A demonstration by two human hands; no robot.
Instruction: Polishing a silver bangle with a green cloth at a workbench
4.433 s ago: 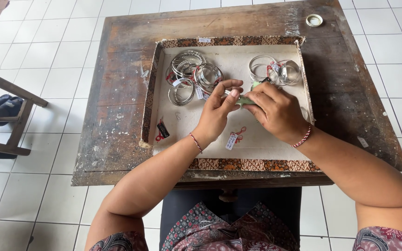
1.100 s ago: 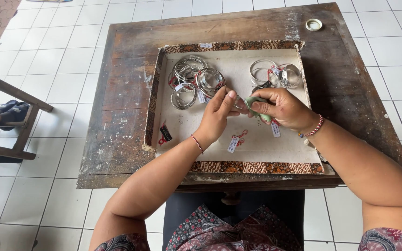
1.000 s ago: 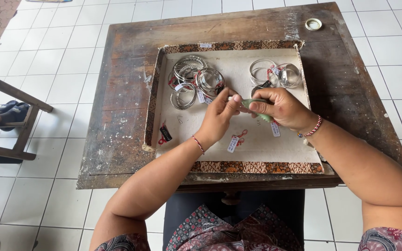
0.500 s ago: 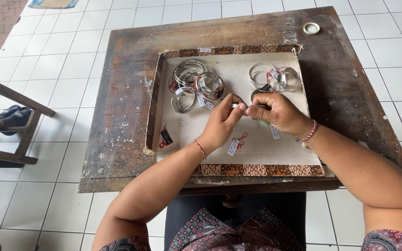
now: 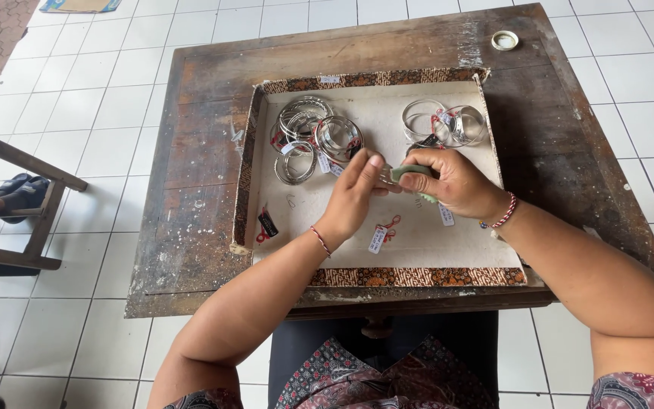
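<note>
Over the middle of a shallow cardboard tray (image 5: 448, 261) with patterned edges, my right hand (image 5: 452, 182) grips green-handled pliers (image 5: 410, 173). My left hand (image 5: 357, 193) pinches something small at the pliers' tip; it is too small to make out. A pile of silver bangles (image 5: 308, 132) with tags lies at the tray's back left. Another group of bangles (image 5: 448, 123) sits at the back right, just beyond my right hand.
The tray rests on a worn dark wooden table (image 5: 191, 197). Loose paper tags (image 5: 378, 237) and a black tag (image 5: 267, 223) lie on the tray's floor. A small round lid (image 5: 505, 40) sits at the table's far right. A wooden chair frame (image 5: 17, 204) stands left on the tiled floor.
My hands have stayed together at the tray's middle, working at the pliers' tip with small finger shifts. The view has tilted slightly.
</note>
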